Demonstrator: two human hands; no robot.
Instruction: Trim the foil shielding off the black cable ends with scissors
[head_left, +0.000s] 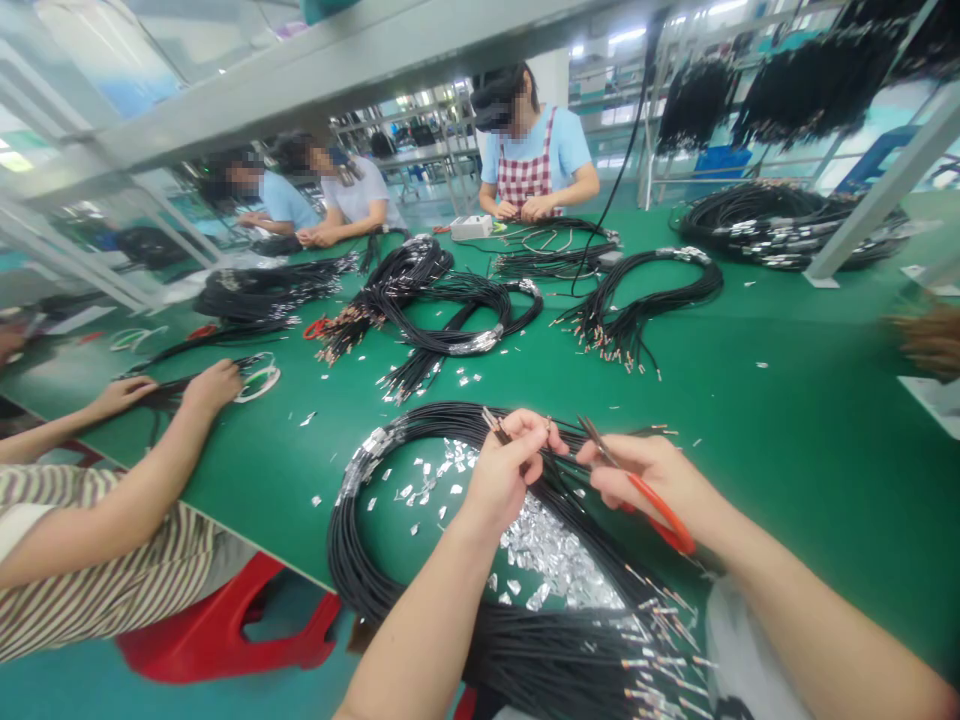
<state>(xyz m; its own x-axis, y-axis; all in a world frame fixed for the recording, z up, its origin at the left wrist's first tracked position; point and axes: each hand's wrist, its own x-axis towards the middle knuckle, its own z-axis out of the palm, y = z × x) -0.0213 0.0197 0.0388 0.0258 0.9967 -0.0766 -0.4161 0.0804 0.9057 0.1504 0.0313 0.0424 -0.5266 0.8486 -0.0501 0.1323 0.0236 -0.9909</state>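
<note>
Black cable ends (496,428) stick up from my left hand (510,465), whose fingers are closed around them. To its right, my right hand (637,470) grips scissors (664,512) with red handles; the blades point up and left, toward the left fingertips. Beneath both hands lies a big coil of black cables (352,540), bound with silvery foil at its upper left. Many stripped cable ends (660,660) fan out at the lower right of the coil. Small silvery scraps (555,550) are heaped inside the loop.
More cable bundles (480,310) lie across the green table (810,460). At the left, a co-worker's hands (214,385) hold black cables near a white ring. Three people sit across the table. A metal frame post (877,190) stands at the right; a red stool (225,620) is lower left.
</note>
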